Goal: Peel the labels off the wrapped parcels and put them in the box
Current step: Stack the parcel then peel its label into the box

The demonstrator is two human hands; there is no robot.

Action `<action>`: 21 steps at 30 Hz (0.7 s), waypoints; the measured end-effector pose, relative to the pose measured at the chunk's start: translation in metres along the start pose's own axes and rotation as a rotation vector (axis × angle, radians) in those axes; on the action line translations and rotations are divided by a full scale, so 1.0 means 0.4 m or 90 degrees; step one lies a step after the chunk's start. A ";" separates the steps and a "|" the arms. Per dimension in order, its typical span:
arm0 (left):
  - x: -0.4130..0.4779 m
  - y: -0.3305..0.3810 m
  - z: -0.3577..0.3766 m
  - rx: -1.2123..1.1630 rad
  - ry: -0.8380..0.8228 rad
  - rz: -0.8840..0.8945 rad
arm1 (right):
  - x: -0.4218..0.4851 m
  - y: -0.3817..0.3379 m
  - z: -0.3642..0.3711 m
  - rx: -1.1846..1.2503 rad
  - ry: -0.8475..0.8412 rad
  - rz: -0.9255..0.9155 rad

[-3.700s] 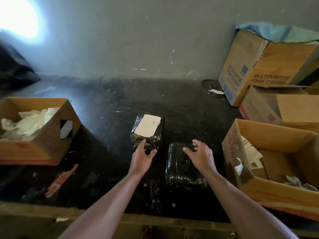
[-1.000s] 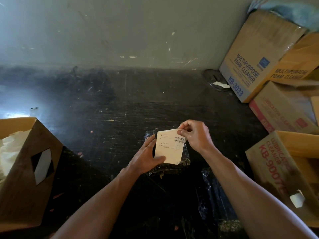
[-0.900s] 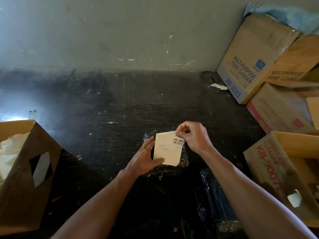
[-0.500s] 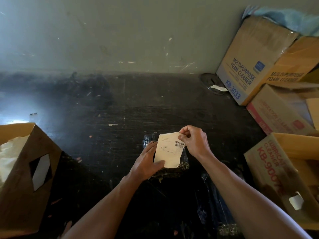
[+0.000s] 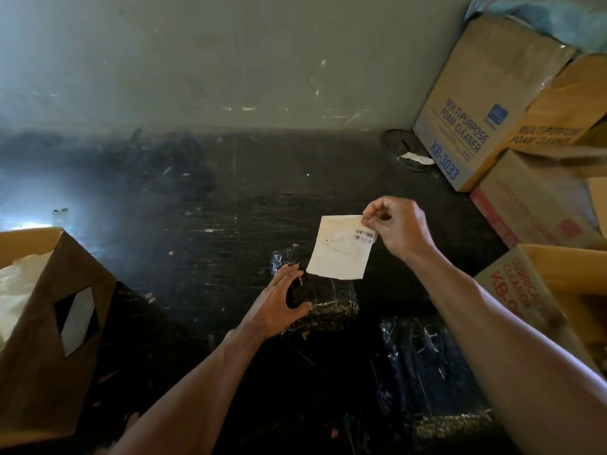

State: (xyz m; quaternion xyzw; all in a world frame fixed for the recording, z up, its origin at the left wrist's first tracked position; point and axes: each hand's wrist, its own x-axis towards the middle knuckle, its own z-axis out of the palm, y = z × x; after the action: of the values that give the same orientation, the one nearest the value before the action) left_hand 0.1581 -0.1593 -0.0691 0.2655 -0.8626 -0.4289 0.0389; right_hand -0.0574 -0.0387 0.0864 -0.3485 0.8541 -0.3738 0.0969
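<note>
The floor (image 5: 203, 198) is black, scratched and dotted with little pale bits. A small parcel (image 5: 323, 298) wrapped in shiny black plastic lies on it, right under the left hand (image 5: 279, 308). Another black wrapped parcel (image 5: 423, 366) lies on the floor just below the right arm. Far to the left of the left hand sits an open brown box (image 5: 49, 339) with white paper inside. To the right of the right hand (image 5: 399, 226) sits an open box with red letters (image 5: 515, 290). More brown boxes (image 5: 476, 103) stand behind it by the wall, with a round dark dish (image 5: 399, 147) beside them
</note>
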 end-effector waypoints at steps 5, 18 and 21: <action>0.001 0.014 -0.004 0.011 0.023 -0.008 | -0.010 0.011 -0.011 -0.012 -0.021 -0.002; -0.045 0.116 -0.030 0.000 0.096 -0.028 | -0.077 0.079 -0.061 0.027 -0.023 0.005; -0.049 0.190 -0.019 -0.015 0.118 -0.026 | -0.097 0.105 -0.110 0.039 -0.019 0.009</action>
State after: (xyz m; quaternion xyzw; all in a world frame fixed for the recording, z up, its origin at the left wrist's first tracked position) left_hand 0.1448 -0.1177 -0.0034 0.3215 -0.8444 -0.4134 0.1130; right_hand -0.0694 0.0325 0.0842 -0.3449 0.8431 -0.3938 0.1231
